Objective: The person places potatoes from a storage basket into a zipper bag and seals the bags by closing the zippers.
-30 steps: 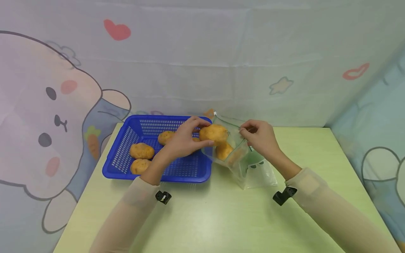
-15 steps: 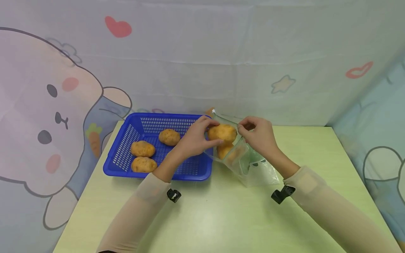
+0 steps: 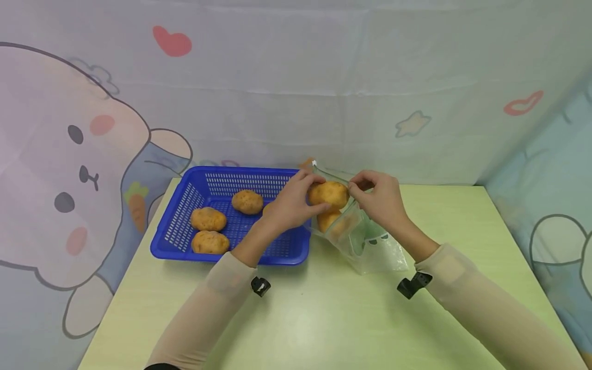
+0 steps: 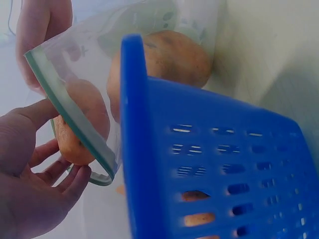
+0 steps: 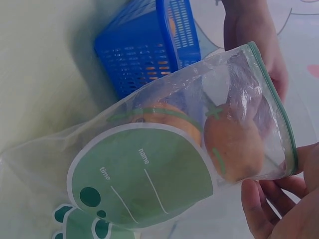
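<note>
At frame left, the blue basket (image 3: 194, 245) on the bench (image 3: 300, 318) holds three potatoes in plain view. At center, the left hand (image 3: 289, 205) curls its grip around a fourth potato (image 3: 329, 193) at the bag's mouth. The right hand (image 3: 380, 200) pinches the clear zip bag (image 3: 370, 246) by its rim, seemingly to keep it open; one potato already lies inside.

Soft even overhead light, faint shadows under basket (image 3: 277, 254); head view bends at edges; wrist views dim, bluish, close parts blurred.
</note>
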A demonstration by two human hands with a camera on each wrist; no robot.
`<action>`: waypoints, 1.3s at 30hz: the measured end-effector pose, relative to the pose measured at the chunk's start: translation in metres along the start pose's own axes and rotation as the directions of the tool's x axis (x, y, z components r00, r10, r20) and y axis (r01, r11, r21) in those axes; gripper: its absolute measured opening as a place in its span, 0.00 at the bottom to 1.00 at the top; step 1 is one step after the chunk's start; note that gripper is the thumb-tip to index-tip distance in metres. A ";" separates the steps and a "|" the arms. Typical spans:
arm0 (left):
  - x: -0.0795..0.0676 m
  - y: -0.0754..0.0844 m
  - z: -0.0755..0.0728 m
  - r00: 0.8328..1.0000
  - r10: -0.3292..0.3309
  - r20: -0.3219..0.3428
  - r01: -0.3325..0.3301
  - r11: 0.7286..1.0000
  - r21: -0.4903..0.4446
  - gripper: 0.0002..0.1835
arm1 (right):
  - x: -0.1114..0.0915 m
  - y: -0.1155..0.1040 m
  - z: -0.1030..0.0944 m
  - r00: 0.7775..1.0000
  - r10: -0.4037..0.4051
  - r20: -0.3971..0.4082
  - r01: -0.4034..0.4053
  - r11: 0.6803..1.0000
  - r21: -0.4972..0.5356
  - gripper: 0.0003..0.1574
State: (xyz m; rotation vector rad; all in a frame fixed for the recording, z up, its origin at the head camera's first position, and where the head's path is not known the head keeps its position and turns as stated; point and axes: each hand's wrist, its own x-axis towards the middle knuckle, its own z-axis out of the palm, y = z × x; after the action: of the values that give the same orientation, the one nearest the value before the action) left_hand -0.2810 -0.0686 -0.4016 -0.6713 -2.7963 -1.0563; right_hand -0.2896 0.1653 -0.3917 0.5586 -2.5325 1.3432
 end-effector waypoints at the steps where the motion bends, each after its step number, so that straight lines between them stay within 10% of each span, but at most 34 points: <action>1: 0.000 0.000 0.001 1.000 -0.003 -0.006 0.003 1.000 0.005 0.29 | 0.000 0.000 0.000 1.000 0.001 0.003 -0.001 1.000 0.002 0.07; 22: -0.011 -0.010 -0.006 0.998 -0.012 -0.060 0.009 0.998 -0.055 0.31 | 0.002 0.002 0.005 1.000 -0.004 0.021 0.004 1.000 0.017 0.07; 39: -0.034 -0.055 -0.041 0.990 -0.130 -0.057 0.125 0.989 -0.076 0.33 | 0.002 0.001 0.008 1.000 0.013 0.024 -0.013 0.999 0.029 0.08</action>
State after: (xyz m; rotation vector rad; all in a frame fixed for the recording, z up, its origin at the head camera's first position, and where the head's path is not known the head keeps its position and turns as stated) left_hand -0.2775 -0.1445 -0.4112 -0.4627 -2.7918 -1.1833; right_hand -0.2920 0.1591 -0.3960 0.5680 -2.5435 1.3880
